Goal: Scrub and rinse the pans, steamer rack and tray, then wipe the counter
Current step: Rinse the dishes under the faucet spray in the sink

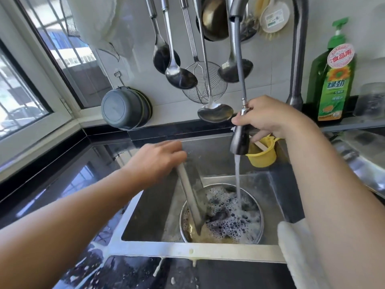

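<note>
White cloth [295,247] drapes over the sink's [187,250] front rim by the right forearm. Behind it, a round pan [256,232] full of suds sits in the basin. Left hand [155,161] grips what looks like a flat metal tray [192,197], upright, lower end in the pan. Right hand [270,117] pinches the sprayer [239,140], water streaming into the pan.

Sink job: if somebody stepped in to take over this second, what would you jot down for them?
Left hand grips a flat metal piece, its lower end in the foamy round pan in the sink.
Right hand holds the pull-out sprayer; water runs into the pan.
Done: pan soaped.
Left: finish rinsing, wash other items, wipe the splashed counter.
</note>
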Motion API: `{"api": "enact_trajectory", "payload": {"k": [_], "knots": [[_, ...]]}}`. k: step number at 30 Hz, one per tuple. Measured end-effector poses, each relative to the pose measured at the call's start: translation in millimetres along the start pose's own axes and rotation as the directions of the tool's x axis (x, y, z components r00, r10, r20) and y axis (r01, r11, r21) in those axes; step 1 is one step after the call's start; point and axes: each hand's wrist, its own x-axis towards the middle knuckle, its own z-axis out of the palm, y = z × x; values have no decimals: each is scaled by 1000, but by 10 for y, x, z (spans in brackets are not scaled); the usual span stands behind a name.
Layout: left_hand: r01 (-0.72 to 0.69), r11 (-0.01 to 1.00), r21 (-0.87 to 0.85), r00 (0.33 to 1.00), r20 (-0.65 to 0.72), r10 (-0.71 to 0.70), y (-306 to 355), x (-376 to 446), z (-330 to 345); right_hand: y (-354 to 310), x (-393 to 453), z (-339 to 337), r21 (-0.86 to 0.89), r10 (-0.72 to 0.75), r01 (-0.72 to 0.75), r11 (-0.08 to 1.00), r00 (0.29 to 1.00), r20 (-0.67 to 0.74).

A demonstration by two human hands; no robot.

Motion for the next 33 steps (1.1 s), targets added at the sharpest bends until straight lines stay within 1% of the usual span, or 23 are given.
{"api": "enact_trajectory", "payload": {"k": [1,3,5,7,12,18,21,23,27,30,33], "knots": [[-20,1000,6,999,32,20,37,-44,48,-39,-30,24,44,-2,0,999,999,47],[7,1000,21,998,59,-8,102,-83,88,-126,-76,86,124,-20,4,992,991,132],[52,999,6,998,38,-52,124,-80,118,-213,-121,173,182,-58,26,983,983,175],[77,997,-21,997,-4,-77,123,-77,165,-286,-145,279,232,-92,48,972,979,182],[143,984,-107,985,-85,-152,116,-83,262,-353,-132,433,314,-113,66,947,984,135],[250,956,-155,965,-41,-259,149,-82,280,-331,-48,555,347,-103,86,934,994,32],[258,957,-134,962,-53,-266,192,-63,279,-298,19,613,360,-103,107,927,994,-31],[254,961,-111,965,-44,-260,190,-57,281,-272,66,657,355,-97,120,927,992,-83],[229,970,-85,972,-27,-232,165,-72,289,-203,142,714,281,-96,148,948,977,-192],[145,983,-115,988,-36,-150,133,-80,258,-143,177,686,169,-113,160,973,960,-256],[138,982,-130,989,-28,-142,74,-137,272,-74,202,615,49,-127,148,988,946,-299]]}}
